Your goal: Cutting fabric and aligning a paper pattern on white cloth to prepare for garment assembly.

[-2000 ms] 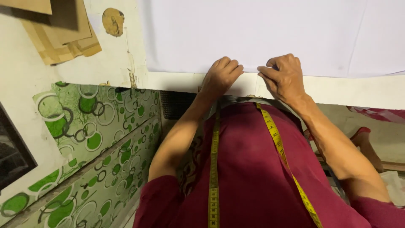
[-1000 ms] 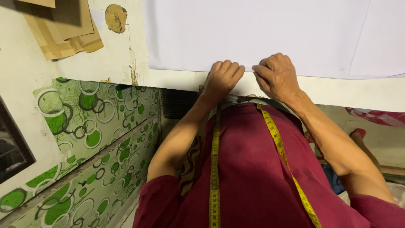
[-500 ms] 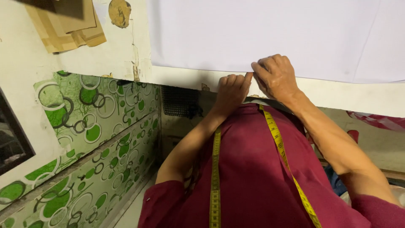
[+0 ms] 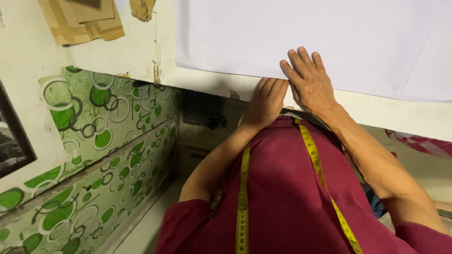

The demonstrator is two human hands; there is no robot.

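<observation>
A large white sheet of cloth [image 4: 301, 37] lies flat on a pale table [image 4: 391, 115], its near edge running along the table's front. My right hand [image 4: 308, 80] rests palm-down on the cloth's near edge, fingers spread. My left hand [image 4: 267, 101] is at the table's front edge just below that cloth edge, fingers together and reaching under it; whether it grips the cloth is hidden. A yellow measuring tape [image 4: 244, 197] hangs round my neck over my maroon shirt.
Brown cardboard pieces [image 4: 82, 21] lie at the table's far left. A green-and-white circle-patterned panel [image 4: 99, 155] runs along the left below the table. A dark mesh vent [image 4: 202, 109] sits under the table edge. Red-and-white fabric [image 4: 419, 141] shows at the right.
My left hand has dropped from the cloth's edge to the table's front edge. My right hand has flattened and spread onto the cloth. The view has shifted left.
</observation>
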